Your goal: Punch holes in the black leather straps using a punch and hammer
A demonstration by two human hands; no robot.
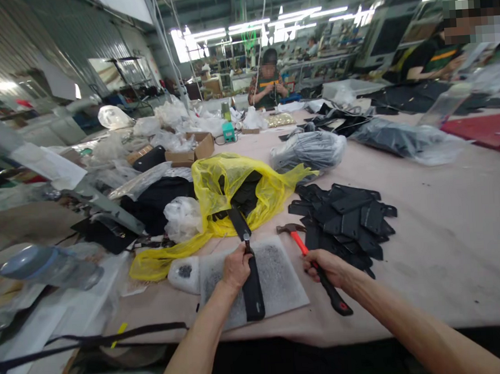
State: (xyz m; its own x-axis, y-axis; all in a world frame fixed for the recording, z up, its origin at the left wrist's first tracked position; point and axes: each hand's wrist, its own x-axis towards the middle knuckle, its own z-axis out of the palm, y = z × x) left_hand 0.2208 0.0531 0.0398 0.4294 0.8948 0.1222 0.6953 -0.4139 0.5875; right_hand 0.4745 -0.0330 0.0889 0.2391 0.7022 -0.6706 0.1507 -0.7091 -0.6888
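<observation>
My right hand (pixel 322 266) is wrapped round the handle of a claw hammer (pixel 298 240), whose metal head points away to the left. Closed round a short metal punch (pixel 247 242), my left hand (pixel 237 267) rests over a long black strip (pixel 253 297). That strip lies lengthwise on a scuffed white cutting board (pixel 281 275), and its far end reaches toward an open yellow plastic bag (pixel 271 194) with more black pieces inside. Right of the hammer spreads a heap of flat black pieces (pixel 349 217).
A large clear water bottle (pixel 51 267) lies at the left beside a slanted metal post (pixel 102 204). Behind the yellow bag are a bagged dark bundle (pixel 309 149), a cardboard box (pixel 194 148) and crumpled plastic. One person (pixel 268 81) sits across the table; another is at the far right.
</observation>
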